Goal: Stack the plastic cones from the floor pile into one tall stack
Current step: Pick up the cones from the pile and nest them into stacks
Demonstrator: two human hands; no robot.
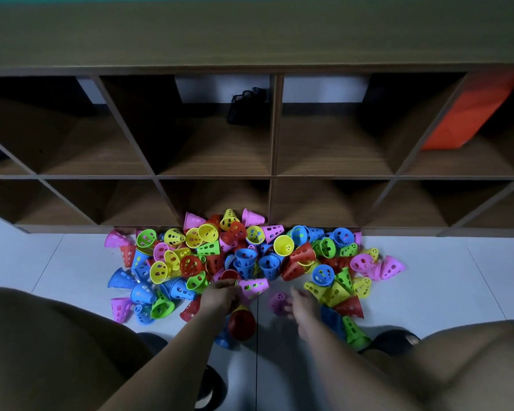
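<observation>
A pile of perforated plastic cones (250, 256) in pink, blue, yellow, green and red lies on the white floor against the shelf. My left hand (220, 295) grips a short stack of nested cones lying sideways, its outermost cone pink (254, 287). My right hand (303, 304) hovers just to the right, fingers loosely spread, next to a blurred purple cone (279, 302) on the floor. Whether it touches that cone is unclear. A red cone (241, 323) and a blue one lie under my left wrist.
A brown wooden cubby shelf (273, 176) stands behind the pile, with a dark object (244, 106) in one cubby and an orange bag (469, 114) at upper right. My knees fill both lower corners, with dark shoes (395, 341) below.
</observation>
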